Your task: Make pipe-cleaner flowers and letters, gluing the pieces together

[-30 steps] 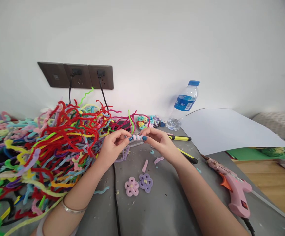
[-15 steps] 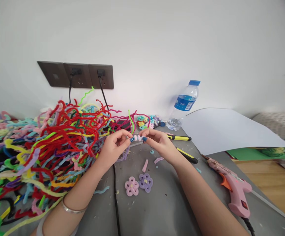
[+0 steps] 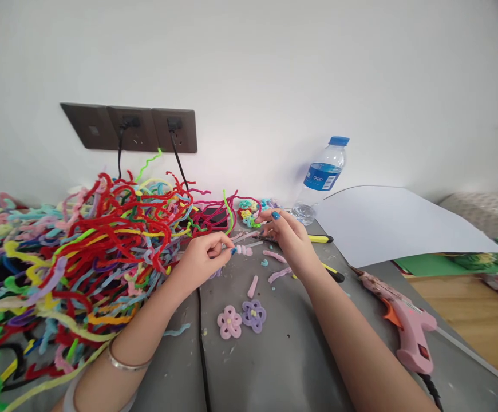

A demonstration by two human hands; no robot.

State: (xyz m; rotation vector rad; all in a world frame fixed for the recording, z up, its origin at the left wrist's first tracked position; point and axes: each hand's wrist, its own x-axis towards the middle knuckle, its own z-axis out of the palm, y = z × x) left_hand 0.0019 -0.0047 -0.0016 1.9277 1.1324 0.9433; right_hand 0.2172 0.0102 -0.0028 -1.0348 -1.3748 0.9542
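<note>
The coiled strip looks fuzzy, the bottle glossy plastic, the paper smooth and matt.

Blue-capped water bottle by wall; dark socket panel, two plugs in; white sheet right of bottle.

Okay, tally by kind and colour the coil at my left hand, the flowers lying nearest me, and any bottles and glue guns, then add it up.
Pale pink fuzzy coil: 1
Pink fuzzy five-petalled flower: 1
Purple fuzzy five-petalled flower: 1
Clear plastic bottle with blue cap and label: 1
Pink glue gun: 1
Total: 5
</note>
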